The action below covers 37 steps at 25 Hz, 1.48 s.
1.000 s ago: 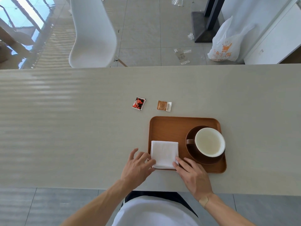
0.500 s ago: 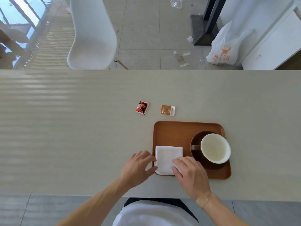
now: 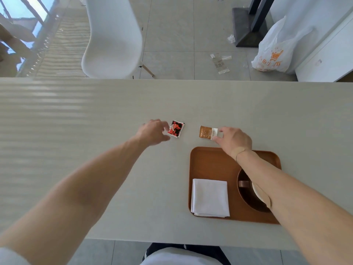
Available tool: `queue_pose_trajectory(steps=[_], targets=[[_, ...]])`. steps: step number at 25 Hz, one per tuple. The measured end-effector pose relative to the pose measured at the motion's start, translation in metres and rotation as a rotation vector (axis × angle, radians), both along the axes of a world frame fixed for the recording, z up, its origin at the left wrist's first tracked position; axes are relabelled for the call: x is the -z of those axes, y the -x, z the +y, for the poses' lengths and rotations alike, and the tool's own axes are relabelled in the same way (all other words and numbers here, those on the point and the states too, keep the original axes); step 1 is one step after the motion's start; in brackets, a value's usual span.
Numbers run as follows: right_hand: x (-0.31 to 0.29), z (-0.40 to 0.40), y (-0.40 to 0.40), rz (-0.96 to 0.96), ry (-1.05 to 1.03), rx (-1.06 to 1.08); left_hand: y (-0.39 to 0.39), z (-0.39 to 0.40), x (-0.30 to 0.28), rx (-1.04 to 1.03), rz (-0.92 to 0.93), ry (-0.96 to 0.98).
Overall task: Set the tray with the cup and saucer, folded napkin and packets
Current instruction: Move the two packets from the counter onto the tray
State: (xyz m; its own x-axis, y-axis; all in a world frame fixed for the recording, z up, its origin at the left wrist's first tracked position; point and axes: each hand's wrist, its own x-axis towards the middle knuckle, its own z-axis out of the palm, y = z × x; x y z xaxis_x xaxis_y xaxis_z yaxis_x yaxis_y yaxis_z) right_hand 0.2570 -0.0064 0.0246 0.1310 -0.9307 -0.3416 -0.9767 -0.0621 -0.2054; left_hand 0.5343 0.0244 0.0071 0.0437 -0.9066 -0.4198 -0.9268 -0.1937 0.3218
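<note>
A wooden tray (image 3: 210,163) lies on the pale table near its front edge, right of centre. On the tray's left half rests a folded white napkin (image 3: 210,197). A dark brown saucer (image 3: 246,197) holds a white cup (image 3: 257,192), both mostly hidden under my right forearm. Beyond the tray, a red and black packet (image 3: 176,129) lies flat on the table, with the spread fingertips of my left hand (image 3: 152,131) touching its left edge. My right hand (image 3: 233,139) pinches the white end of a brown packet (image 3: 205,132), which still lies on the table.
A white chair (image 3: 112,35) stands past the table's far edge. On the floor at the right are a white plastic bag (image 3: 273,54), a black post base (image 3: 248,25) and scraps of litter. A white cabinet (image 3: 324,54) is at far right.
Both hands left the napkin on the tray and reached forward. The left hand now touches the red packet and the right hand pinches the brown one. The camera moved closer.
</note>
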Motion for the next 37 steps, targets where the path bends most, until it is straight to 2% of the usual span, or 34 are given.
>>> queue_pose_trajectory(steps=[3,8,12,15,19,27,32,37], targets=[[0.017,-0.019,-0.007,0.025,-0.065,0.084,0.002,-0.032,0.008,0.047,-0.055,0.065],[0.033,-0.025,-0.021,0.013,-0.093,0.172,0.013,-0.057,0.016,0.169,-0.103,0.020],[0.040,-0.026,-0.026,-0.107,-0.112,0.239,0.013,-0.058,0.020,0.143,-0.077,0.014],[0.044,-0.030,-0.025,-0.263,-0.171,0.385,0.014,-0.060,0.019,0.102,-0.052,-0.011],[0.044,-0.032,-0.025,-0.340,-0.170,0.472,0.016,-0.061,0.016,0.059,-0.021,-0.044],[0.034,-0.023,-0.023,-0.394,-0.192,0.442,0.012,-0.048,0.006,-0.035,0.074,-0.075],[0.012,-0.017,-0.017,-0.607,-0.170,0.544,0.016,-0.034,0.001,-0.145,0.263,-0.037],[-0.011,-0.015,0.004,-0.555,-0.059,0.430,0.038,-0.013,-0.007,-0.208,0.363,-0.001]])
